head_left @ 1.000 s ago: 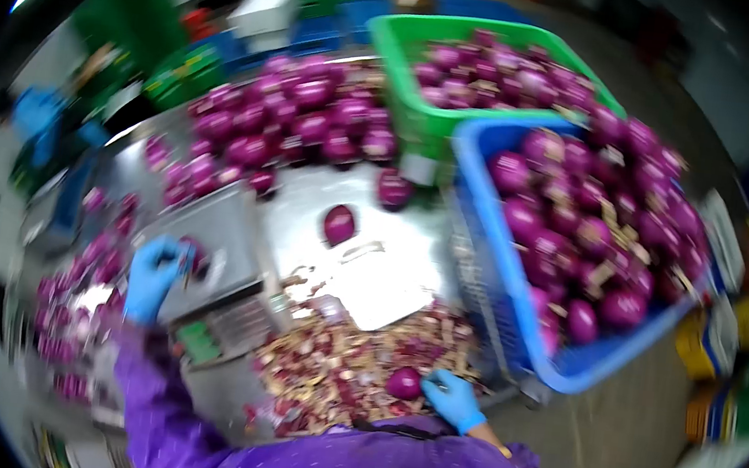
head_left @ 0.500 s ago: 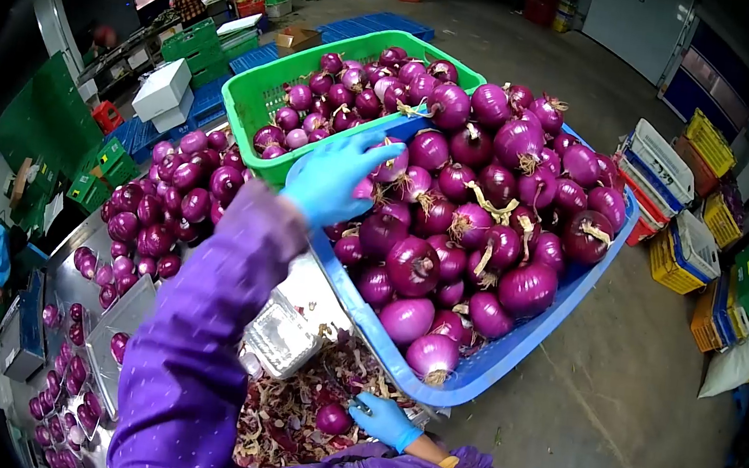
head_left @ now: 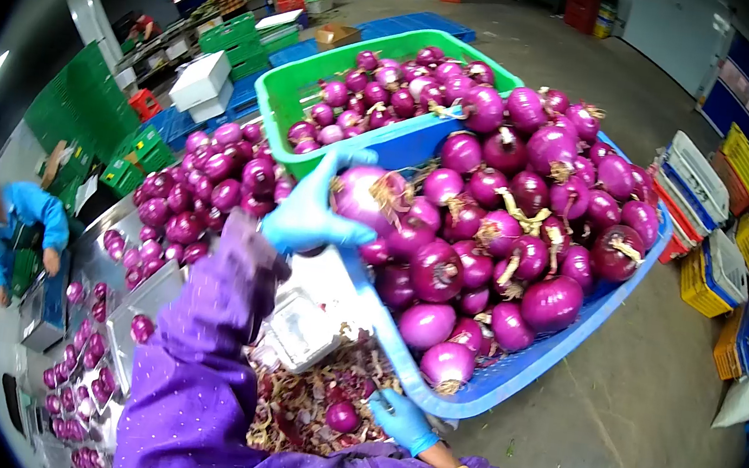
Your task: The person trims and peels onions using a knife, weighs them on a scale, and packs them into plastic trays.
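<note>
My left hand (head_left: 317,204), in a blue glove, is wrapped round a large red onion (head_left: 362,197) at the near left side of the blue basket (head_left: 504,395), which is heaped with red onions. Low in the view my right hand (head_left: 405,422), also gloved, has its fingers closed around a small thin tool, mostly hidden. Just left of that hand, a single onion (head_left: 343,416) lies on the peel scraps (head_left: 298,402). A clear plastic tray (head_left: 300,330) rests above the scraps.
Behind the blue basket stands a green basket (head_left: 274,119) of onions. More onions (head_left: 203,185) are piled on the metal table at left. A person in blue (head_left: 31,215) is at the far left. Stacked crates (head_left: 706,275) stand on the floor at right.
My left hand has moved from the metal scale on the left to the blue basket and closed on an onion. The view has swung right, while my right hand remains beside the peel scraps.
</note>
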Action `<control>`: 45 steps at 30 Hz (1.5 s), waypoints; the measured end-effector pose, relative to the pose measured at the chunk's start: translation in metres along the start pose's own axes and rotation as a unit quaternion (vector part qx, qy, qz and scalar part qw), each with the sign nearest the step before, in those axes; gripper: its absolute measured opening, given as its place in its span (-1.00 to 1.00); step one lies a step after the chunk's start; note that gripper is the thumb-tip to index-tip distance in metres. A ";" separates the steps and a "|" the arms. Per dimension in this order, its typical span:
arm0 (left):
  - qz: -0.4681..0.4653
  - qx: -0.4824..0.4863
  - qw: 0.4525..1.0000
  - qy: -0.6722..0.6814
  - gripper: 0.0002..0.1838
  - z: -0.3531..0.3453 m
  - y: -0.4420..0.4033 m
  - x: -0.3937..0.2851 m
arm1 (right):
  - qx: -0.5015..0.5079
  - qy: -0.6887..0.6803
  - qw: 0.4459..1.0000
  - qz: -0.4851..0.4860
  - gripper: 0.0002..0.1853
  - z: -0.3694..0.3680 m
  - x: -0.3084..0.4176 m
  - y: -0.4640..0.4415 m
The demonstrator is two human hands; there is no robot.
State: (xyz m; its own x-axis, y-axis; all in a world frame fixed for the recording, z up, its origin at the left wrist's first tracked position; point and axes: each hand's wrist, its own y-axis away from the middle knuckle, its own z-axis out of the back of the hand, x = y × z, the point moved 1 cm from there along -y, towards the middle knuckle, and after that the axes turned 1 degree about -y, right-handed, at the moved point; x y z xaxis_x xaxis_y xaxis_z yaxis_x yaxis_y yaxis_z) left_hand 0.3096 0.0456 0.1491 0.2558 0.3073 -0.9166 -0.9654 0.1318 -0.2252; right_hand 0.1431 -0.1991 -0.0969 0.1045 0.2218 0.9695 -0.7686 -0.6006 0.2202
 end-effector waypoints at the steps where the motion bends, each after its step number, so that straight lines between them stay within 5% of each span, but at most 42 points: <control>1: 0.031 -0.026 0.995 0.086 0.02 -0.001 0.033 0.000 | -0.023 0.016 0.999 0.030 -0.81 0.000 0.012 -0.001; 3: 0.071 -0.071 0.974 0.203 0.01 -0.009 0.093 -0.003 | -0.022 -0.035 0.998 0.050 -0.84 -0.004 0.018 -0.005; 7: 0.145 -0.161 0.951 0.221 -0.07 -0.028 0.177 0.029 | -0.038 -0.012 0.993 0.107 -0.88 -0.011 0.063 -0.011; 9: 0.210 -0.187 0.935 0.215 -0.12 -0.036 0.201 0.039 | -0.067 0.109 0.968 0.215 -0.88 -0.013 0.091 -0.015; 18: 0.213 -0.162 0.951 0.156 -0.14 -0.061 0.227 0.047 | -0.053 0.291 0.944 0.145 -0.88 -0.028 0.113 -0.027; 24: 0.218 -0.143 0.953 0.156 -0.16 -0.065 0.233 0.052 | -0.078 0.277 0.947 0.140 -0.85 -0.031 0.103 -0.020; 27: 0.232 -0.117 0.959 0.115 -0.13 -0.068 0.239 0.053 | -0.082 0.169 0.979 0.083 -0.82 -0.023 0.041 -0.016; 29: 0.229 -0.138 0.949 0.169 -0.09 -0.065 0.240 0.046 | -0.060 0.181 0.980 -0.058 -0.79 -0.004 -0.004 0.004; 33: 0.196 -0.150 0.965 0.089 -0.05 -0.061 0.242 0.048 | -0.072 0.101 0.992 0.030 -0.79 -0.008 0.007 0.015; 35: 0.168 -0.142 0.974 0.062 -0.03 -0.065 0.237 0.047 | 0.002 -0.105 0.988 -0.109 -0.66 -0.007 0.056 0.009; 37: 0.144 -0.106 0.980 0.091 0.00 -0.067 0.236 0.039 | 0.058 -0.220 0.973 -0.025 -0.50 -0.006 0.087 0.002; 40: 0.090 -0.068 0.985 0.130 0.05 -0.076 0.240 0.045 | 0.165 -0.378 0.906 -0.095 -0.35 -0.011 0.093 -0.006; 42: 0.069 -0.055 0.988 0.126 0.11 -0.077 0.244 0.050 | 0.143 -0.369 0.915 -0.075 -0.34 -0.017 0.094 -0.009; 45: 0.126 -0.178 0.960 0.174 0.16 -0.081 0.261 0.066 | 0.056 -0.326 0.942 -0.055 -0.35 -0.022 0.095 -0.013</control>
State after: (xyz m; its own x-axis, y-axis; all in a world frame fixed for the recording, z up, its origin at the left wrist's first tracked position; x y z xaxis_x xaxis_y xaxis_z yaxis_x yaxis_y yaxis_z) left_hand 0.0708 0.0241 0.0033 0.0386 -0.0547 -0.9978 -0.9668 -0.2543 -0.0235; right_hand 0.1488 -0.1534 -0.0098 0.5733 -0.2092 0.7922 -0.6623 -0.6875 0.2978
